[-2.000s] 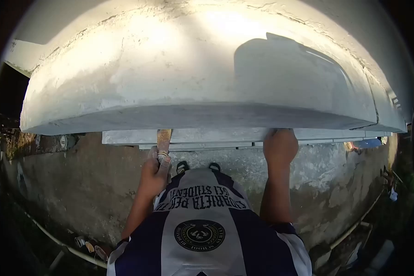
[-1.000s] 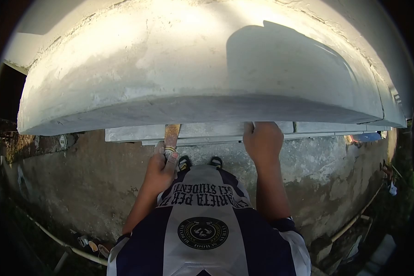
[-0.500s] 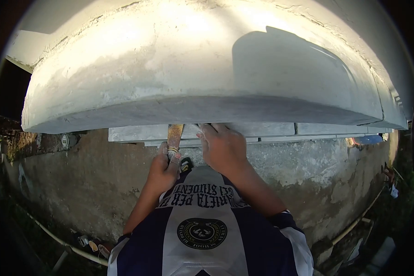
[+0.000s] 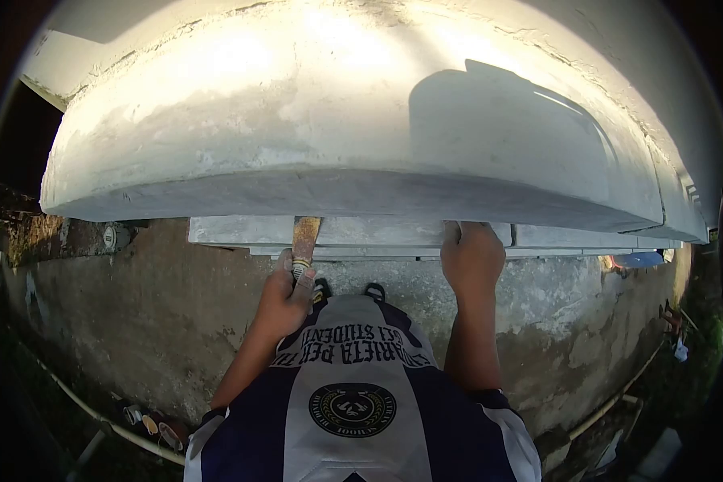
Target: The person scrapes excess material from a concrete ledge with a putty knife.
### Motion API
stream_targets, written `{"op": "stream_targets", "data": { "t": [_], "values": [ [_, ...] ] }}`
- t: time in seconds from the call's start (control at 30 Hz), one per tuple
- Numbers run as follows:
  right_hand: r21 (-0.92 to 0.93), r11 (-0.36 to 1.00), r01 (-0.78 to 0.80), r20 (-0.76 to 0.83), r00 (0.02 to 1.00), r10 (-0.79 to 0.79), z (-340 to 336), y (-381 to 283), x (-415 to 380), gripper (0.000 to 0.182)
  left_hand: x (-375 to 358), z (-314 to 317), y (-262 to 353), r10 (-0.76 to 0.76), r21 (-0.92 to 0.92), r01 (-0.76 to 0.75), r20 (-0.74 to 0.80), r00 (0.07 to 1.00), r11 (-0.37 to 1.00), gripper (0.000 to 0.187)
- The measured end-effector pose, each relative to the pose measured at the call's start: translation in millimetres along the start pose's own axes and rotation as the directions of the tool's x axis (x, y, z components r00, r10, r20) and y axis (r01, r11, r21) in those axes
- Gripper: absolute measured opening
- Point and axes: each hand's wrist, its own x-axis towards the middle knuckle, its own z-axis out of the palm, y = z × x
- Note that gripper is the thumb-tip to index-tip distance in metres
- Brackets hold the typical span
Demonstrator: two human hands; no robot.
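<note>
Grey cement is showing along the underside of the ledge (image 4: 361,197), where a row of flat slabs (image 4: 377,233) is sitting tucked beneath the overhang; the person is looking straight down past their own striped shirt (image 4: 353,402) at both hands working at that edge. The left hand (image 4: 285,297) is wrapping its fingers firmly around the handle of a scraper (image 4: 304,241), thumb and forefinger pinching near the banded collar, so the rusty blade is pointing up and lying flat against the slab face just under the ledge; holding it that close to the blade is probably giving more control over the pressure. The right hand (image 4: 471,257) is pressing against the slab edge well to the right of the tool, fingers curling up and over out of sight; whether they are gripping the lip or only resting on it I cannot tell, though the straight arm is suggesting it is bracing the body or steadying the piece. The two hands are staying apart, with bare slab between them. Far below, a rough stained wall (image 4: 177,321) is dropping away; a pale pipe (image 4: 112,430) is running along its foot at the left, with a few small things lying beside it, too small to identify.
</note>
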Motion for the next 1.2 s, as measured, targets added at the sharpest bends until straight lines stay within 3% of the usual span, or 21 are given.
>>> {"op": "stream_targets", "data": {
  "t": [0.03,0.1,0.2,0.3,0.37,0.43,0.53,0.6,0.73,0.87,0.93,1.0,1.07,1.17,1.2],
  "values": [
    [0.085,0.990,0.110,0.086,0.989,-0.117,5,-24,-5,0.022,-1,0,3,-0.015,-0.021,0.015,-0.002,1.000,1.000,0.022],
    [0.225,0.889,0.399,-0.003,0.913,-0.409,29,-56,-20,0.023,-2,1,6,-0.035,-0.025,0.035,-0.008,0.999,0.999,0.023],
    [0.295,0.872,0.391,0.066,0.902,-0.427,24,-59,-23,0.022,0,1,4,-0.031,0.006,0.031,-0.021,0.999,1.000,0.024],
    [0.251,0.953,0.171,0.113,0.972,-0.204,-1,-24,-13,0.025,-2,3,4,-0.066,0.003,0.066,-0.040,0.997,0.998,0.027],
    [0.100,0.995,0.005,0.043,0.999,-0.009,-20,20,-3,0.021,-6,4,21,-0.157,-0.008,0.157,-0.061,0.986,0.988,0.032],
    [-0.036,0.985,-0.169,-0.059,0.984,0.166,-31,50,7,0.024,-4,3,14,-0.102,0.037,0.105,-0.073,0.992,0.994,0.032],
    [-0.127,0.959,-0.254,-0.193,0.955,0.227,-24,50,6,0.023,-5,5,9,-0.073,0.031,0.076,-0.093,0.993,0.997,0.031],
    [-0.094,0.982,-0.166,-0.138,0.979,0.152,-9,26,2,0.019,-5,7,8,-0.068,0.029,0.071,-0.109,0.992,0.997,0.031],
    [0.178,0.939,0.293,-0.117,0.954,-0.275,34,-49,-24,0.024,-5,10,2,-0.029,0.038,0.034,-0.125,0.992,0.999,0.026],
    [0.254,0.915,0.313,0.061,0.939,-0.338,25,-53,-24,0.029,-6,11,6,-0.041,-0.020,0.039,-0.092,0.995,0.999,0.024],
    [0.227,0.936,0.267,-0.057,0.964,-0.261,15,-22,-15,0.023,-7,13,11,-0.052,-0.019,0.050,-0.101,0.994,0.999,0.023],
    [0.052,0.997,0.057,-0.034,0.998,-0.055,-7,20,-3,0.019,-8,15,7,-0.044,-0.008,0.043,-0.127,0.991,0.999,0.022],
    [0.000,0.993,-0.114,-0.109,0.988,0.113,-29,57,6,0.024,-6,17,-5,-0.008,0.011,0.010,-0.174,0.985,1.000,0.020],
    [-0.002,0.960,-0.279,0.025,0.960,0.279,-48,76,8,0.039,-7,20,0,-0.016,0.001,0.016,-0.184,0.983,1.000,0.020],
    [-0.072,0.969,-0.235,0.019,0.971,0.237,-45,70,6,0.036,-7,21,-3,-0.013,0.014,0.016,-0.188,0.982,1.000,0.020]
  ]
}}
